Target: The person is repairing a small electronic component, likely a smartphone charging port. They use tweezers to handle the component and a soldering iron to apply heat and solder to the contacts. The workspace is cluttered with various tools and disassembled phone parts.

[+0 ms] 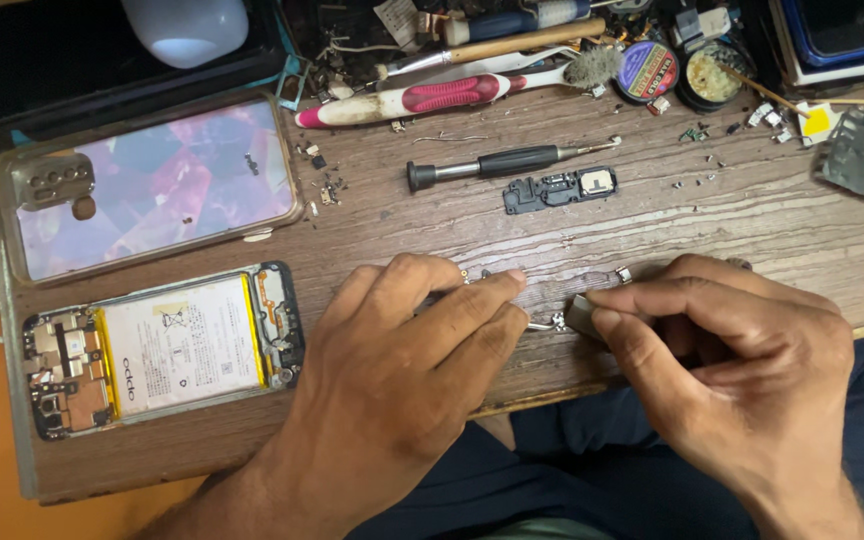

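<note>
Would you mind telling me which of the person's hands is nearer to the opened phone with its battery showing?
Left. The left hand rests just right of the opened phone; the right hand lies farther right, beyond the left hand.

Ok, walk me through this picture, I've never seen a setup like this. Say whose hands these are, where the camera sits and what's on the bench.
The single view comes from a camera on the person's head, looking down at their own bare hands. On the worn wooden bench lie an opened phone with its battery showing, its patterned back cover, a black screwdriver, a small black plastic part and a toothbrush. The left hand presses down a thin flex strip; the right hand pinches a small pale piece against it.
</note>
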